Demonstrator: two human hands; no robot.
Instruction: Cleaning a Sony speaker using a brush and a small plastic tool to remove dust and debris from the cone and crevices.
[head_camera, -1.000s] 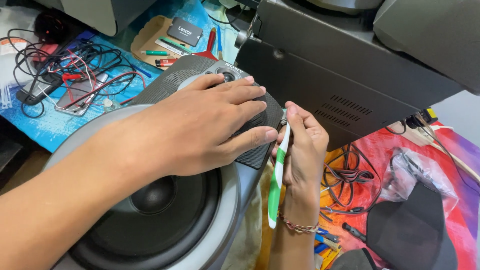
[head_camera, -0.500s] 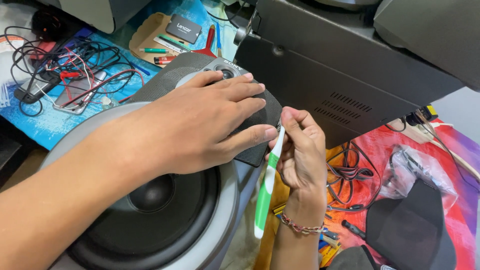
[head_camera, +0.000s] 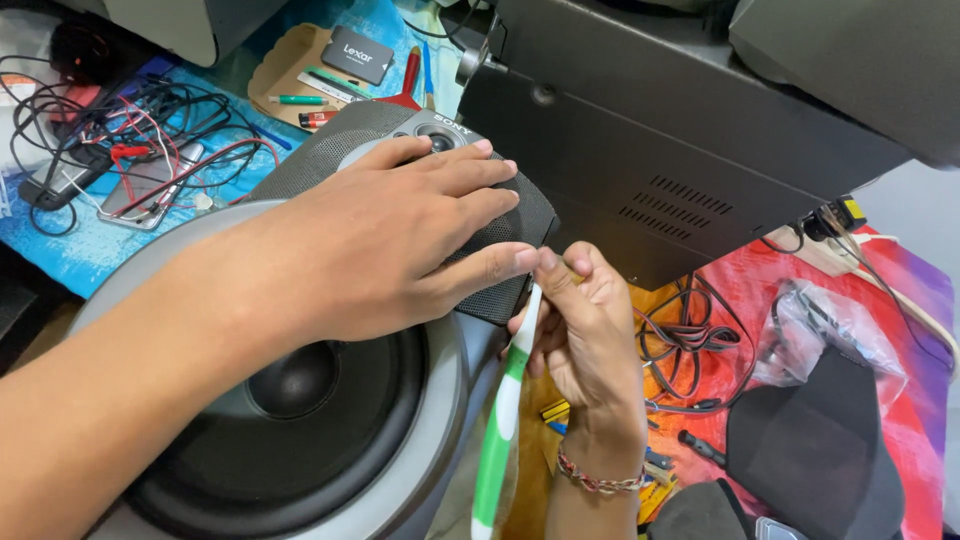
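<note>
Left hand (head_camera: 385, 245) flat on rounded grey mesh-fronted speaker (head_camera: 330, 400), fingers spread; right hand (head_camera: 585, 335) beside speaker's edge, clamped on green-and-white plastic toothbrush (head_camera: 503, 410).

Clutter around the edges
Tangled wires (head_camera: 110, 150) at ten o'clock, black metal casing (head_camera: 680, 150) at one, black cap (head_camera: 815, 450) at four.

Beyond the fingertips of the left hand (head_camera: 380, 240), on the far side of the table, a small dark grey rectangular device (head_camera: 357, 54) with a white printed label lies flat on a tan cardboard tray (head_camera: 275, 70). Just past the same fingertips, a small silver logo plate (head_camera: 452, 124) sits on the speaker's grille. To the right of the right hand (head_camera: 585, 335), a crumpled clear plastic bag (head_camera: 815, 325) rests on the red cloth. No screens or signs are visible.
</note>
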